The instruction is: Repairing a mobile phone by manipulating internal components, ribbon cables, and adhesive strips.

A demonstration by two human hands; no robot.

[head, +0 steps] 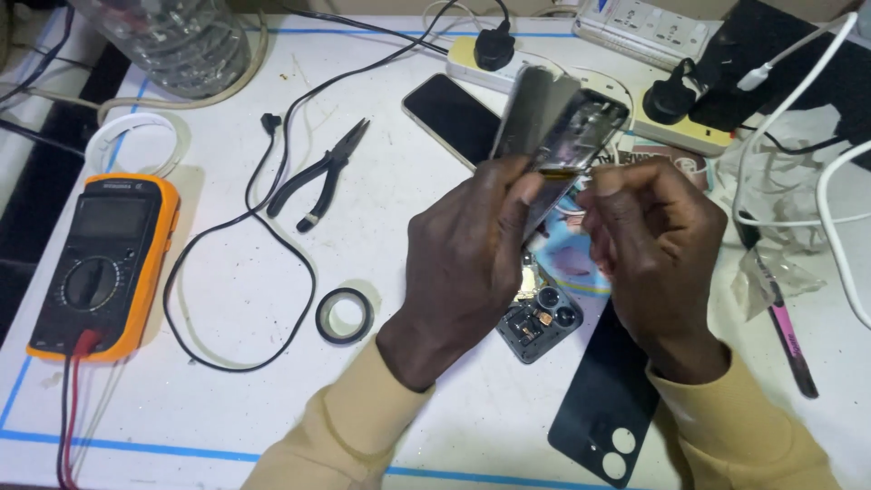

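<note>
A: Nearest the camera, what is seen?

B: Two tan sleeves are seen at the bottom edge, and just above the right one a flat black phone back cover with two round camera holes [606,399] is laid on the white tabletop [227,399].

A: How are the hands engaged?

B: A thin, shiny, opened phone body with a metal frame [555,127] is held tilted above the back cover. It is gripped along its lower edge by the left hand [467,263], fingers curled round it. The right hand [658,240] is closed with fingertips pinched at the frame's lower right edge; what is pinched cannot be made out.

A: And beneath the hands?

B: A small dark camera module part [540,319] is seen on the table, just left of the back cover's top.

A: What else is laid out?

B: Left of the back cover a black roll of tape [345,315] is found; farther left, an orange multimeter with red leads [100,263]. Black-handled pliers [319,177] and a dark-screened phone [451,116] are placed up and left of the cover.
</note>
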